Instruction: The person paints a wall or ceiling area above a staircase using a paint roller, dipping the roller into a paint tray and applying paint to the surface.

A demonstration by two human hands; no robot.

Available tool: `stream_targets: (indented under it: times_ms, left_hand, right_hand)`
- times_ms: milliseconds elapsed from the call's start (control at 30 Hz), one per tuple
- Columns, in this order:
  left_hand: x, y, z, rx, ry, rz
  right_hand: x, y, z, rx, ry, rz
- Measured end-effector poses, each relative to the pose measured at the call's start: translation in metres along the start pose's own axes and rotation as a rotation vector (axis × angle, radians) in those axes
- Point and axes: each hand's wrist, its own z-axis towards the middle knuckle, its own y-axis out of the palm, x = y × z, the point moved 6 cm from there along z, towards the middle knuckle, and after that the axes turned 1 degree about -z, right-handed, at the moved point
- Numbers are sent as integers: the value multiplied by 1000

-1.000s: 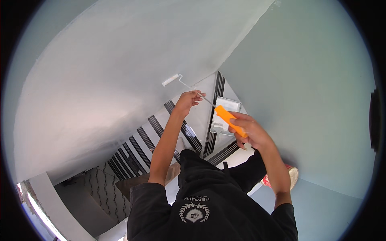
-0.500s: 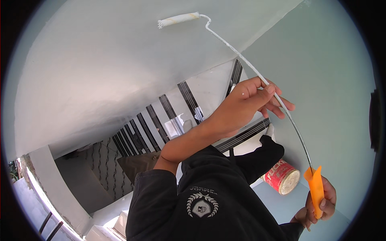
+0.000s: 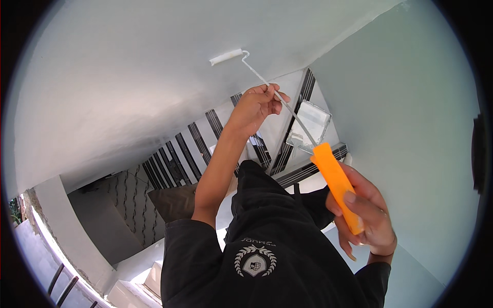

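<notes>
A small white paint roller on a long bent metal rod is held out in front of the pale wall; whether it touches the wall I cannot tell. My left hand has its fingers round the upper part of the rod, below the bend. Nearer my body, my right hand grips the orange handle. Beyond the handle, a paint-smeared white tray lies on a striped landing, partly behind the rod.
Black-and-white striped steps run down to the left toward a dim tiled floor. A greenish wall stands at my right. At the lower left are a white ledge and dark bars.
Since half a second ago my right hand and the handle rose and moved leftward. My left hand moved up and left, the roller appears farther off, and the tray shows again. The red can is now hidden.
</notes>
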Motion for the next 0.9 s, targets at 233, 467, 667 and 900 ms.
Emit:
stream_targets:
  times_ms: [233,467,667,900]
  left_hand:
    - [-68,-132,44,249,-126,-3]
    - [-41,-73,21,227,-57,223]
    - [26,66,-33,22,86,285]
    - [16,21,-23,39,50,258]
  right_hand:
    - [68,-24,126,87,6,-46]
    - [38,-26,68,158,-23,32]
    - [13,-7,-62,77,-124,148]
    - [29,-15,-24,-88,-90,196]
